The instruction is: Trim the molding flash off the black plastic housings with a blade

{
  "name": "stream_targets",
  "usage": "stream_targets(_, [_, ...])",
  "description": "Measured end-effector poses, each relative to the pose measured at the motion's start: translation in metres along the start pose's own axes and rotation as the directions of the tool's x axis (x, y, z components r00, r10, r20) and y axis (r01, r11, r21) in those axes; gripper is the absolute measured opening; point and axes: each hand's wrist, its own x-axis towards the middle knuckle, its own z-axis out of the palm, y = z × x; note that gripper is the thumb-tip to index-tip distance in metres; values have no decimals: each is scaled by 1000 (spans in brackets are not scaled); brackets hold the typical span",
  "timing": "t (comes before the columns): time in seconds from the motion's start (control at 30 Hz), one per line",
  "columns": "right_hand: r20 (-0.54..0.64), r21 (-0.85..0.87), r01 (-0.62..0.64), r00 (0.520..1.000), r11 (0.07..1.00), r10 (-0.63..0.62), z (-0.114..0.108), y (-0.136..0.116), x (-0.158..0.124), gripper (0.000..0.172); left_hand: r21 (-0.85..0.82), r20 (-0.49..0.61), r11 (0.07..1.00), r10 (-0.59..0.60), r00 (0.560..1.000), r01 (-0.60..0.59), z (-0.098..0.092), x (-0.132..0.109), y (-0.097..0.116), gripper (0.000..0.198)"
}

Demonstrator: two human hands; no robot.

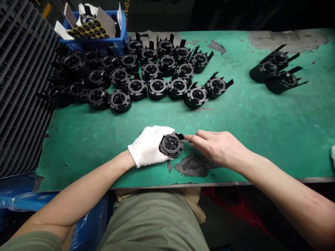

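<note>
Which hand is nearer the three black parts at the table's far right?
Right. The right hand lies left of the three black parts, toward the near edge; the left hand, gripping a round black part, further left.

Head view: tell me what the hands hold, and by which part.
The gloved left hand grips a round black part by its left rim. The bare right hand pinches the small tab at the part's upper right edge.

A white-gloved left hand (149, 146) holds a round black plastic part (171, 145) above a worn green table (104, 139). The bare right hand (218, 148) pinches its edge. Many similar black parts (136, 75) lie beyond, near a blue bin (104, 43).
</note>
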Motion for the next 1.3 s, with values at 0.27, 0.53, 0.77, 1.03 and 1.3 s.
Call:
stream_targets(0.27, [43, 2, -7, 999, 1000, 7, 5, -3, 0, 27, 11, -28, 999, 39, 999, -39, 2, 0, 1, 67])
stream_targets(0.53, [219, -8, 92, 972, 996, -88, -10, 9, 14, 29, 5, -21, 1000, 15, 1000, -15, 0, 2, 3, 68])
stream_targets(0.77, [173, -25, 107, 980, 994, -101, -10, 12, 16, 27, 9, -6, 1000, -6, 1000, 6, 0, 1, 2, 69])
stream_targets(1.03, [200, -87, 64, 979, 994, -46, -16, -5, 9, 46, 30, -7, 1000, -9, 1000, 9, 1, 1, 2, 69])
stream_targets(1.3, [193, -93, 94, 978, 991, -74, -20, -10, 9, 46, 22, -11, 1000, 8, 1000, -8, 3, 0, 0, 69])
